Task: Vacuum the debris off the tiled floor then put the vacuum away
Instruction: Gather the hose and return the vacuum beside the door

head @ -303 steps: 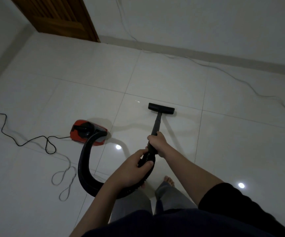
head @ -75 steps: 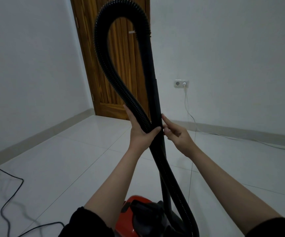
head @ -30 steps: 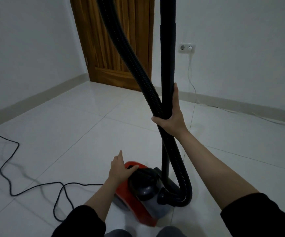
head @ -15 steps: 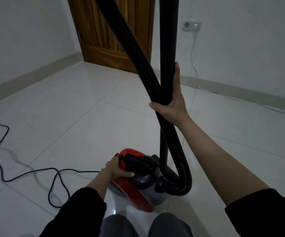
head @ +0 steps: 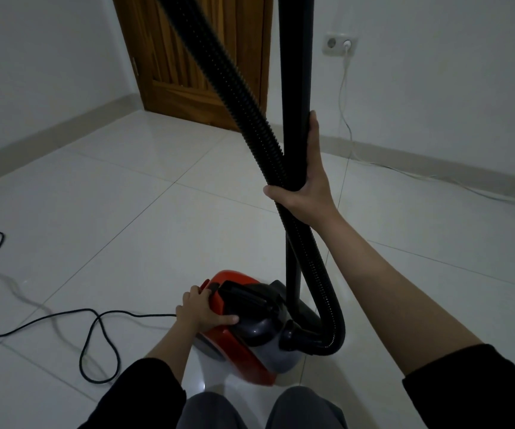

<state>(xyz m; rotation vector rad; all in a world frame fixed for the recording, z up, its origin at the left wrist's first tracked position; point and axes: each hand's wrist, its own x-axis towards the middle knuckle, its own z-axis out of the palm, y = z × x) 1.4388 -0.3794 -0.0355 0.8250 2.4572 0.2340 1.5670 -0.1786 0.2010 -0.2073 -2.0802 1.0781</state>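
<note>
A red and grey canister vacuum [head: 250, 345] sits on the white tiled floor [head: 126, 230] just in front of my knees. Its black rigid wand [head: 294, 72] stands upright behind the canister, and the ribbed black hose [head: 219, 66] crosses it and loops down into the canister's front. My right hand [head: 304, 184] grips wand and hose together at mid height. My left hand [head: 202, 309] rests on the canister's red top beside the black carry handle [head: 250, 300], thumb along the grey body. No debris shows on the tiles.
The vacuum's black power cord [head: 64, 323] snakes over the floor at left. A white cable [head: 347, 125] runs from a wall socket [head: 339, 46] down along the skirting to the right. A wooden door [head: 194, 57] stands at the back.
My left hand let go of the hose and dropped onto the vacuum's red body. My right hand took wand and hose together. The view tilted down.
</note>
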